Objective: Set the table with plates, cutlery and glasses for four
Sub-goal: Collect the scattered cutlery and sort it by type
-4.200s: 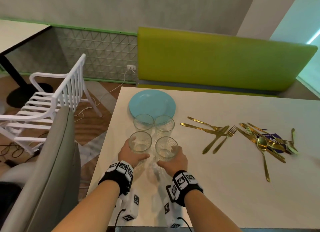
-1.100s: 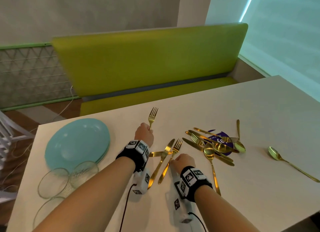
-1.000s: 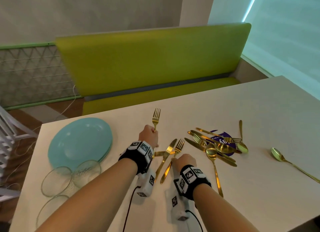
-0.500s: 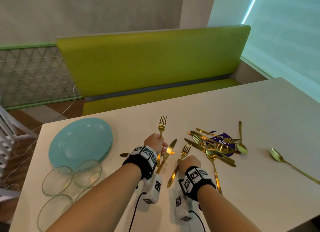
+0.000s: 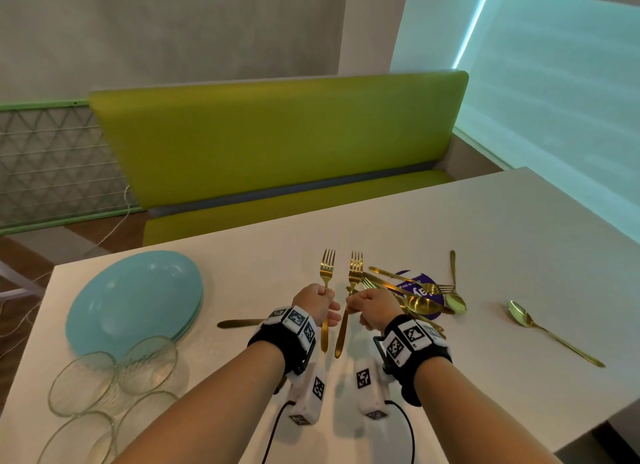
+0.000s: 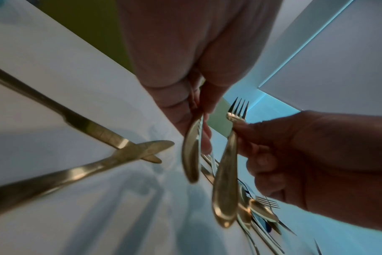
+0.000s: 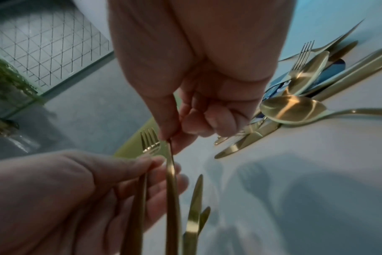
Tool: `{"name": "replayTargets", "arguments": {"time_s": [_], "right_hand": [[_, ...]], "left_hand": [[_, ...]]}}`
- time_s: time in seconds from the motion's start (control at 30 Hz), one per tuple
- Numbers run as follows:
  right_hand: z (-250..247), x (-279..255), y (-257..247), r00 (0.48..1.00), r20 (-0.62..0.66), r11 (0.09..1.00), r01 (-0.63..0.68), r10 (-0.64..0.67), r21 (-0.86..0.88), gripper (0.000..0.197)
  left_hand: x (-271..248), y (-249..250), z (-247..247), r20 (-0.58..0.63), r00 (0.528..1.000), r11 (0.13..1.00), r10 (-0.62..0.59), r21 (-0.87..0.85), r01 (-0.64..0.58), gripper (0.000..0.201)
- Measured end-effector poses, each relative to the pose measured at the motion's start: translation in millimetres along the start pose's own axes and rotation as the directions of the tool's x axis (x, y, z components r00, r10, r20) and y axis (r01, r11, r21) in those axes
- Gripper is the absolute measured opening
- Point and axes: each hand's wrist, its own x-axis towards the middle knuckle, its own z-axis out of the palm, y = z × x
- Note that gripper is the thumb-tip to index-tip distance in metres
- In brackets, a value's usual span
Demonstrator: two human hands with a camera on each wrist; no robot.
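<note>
From the head view, the left hand [image 5: 317, 304] and right hand [image 5: 372, 307] each pinch a gold fork [image 5: 325, 290] upright above the surface [image 5: 485, 242]; passing one across would free a hand. Plates [image 5: 133, 299] sit left, with open room right.

The wrist views show fingers [image 6: 181, 107] curled on the handles, with knives [image 6: 98, 132] lying below.

Both forearms reach forward side by side, the left hand [image 5: 317, 306] and the right hand [image 5: 372, 307] each raised with fingers curled, pinching a fork [image 5: 325, 290] upright.
</note>
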Motion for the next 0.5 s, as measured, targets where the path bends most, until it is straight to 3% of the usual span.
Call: {"name": "replayTargets", "arguments": {"time_s": [0.2,0.5], "right_hand": [[-11.6,-3.1,2.9,0.999,0.034,0.996,0.003,-0.006,0.086,0.023],[-15.0,-3.5,14.0,0.999,-0.008,0.999,0.048,-0.048,0.023,0.020]], "left_hand": [[-5.2,7.5,19.0,0.070,0.997,0.996,0.019,0.080,-0.025,0.015],[-2.0,3.9,34.2,0.111,0.994,1.000,0.023,0.005,-0.024,0.027]]}}
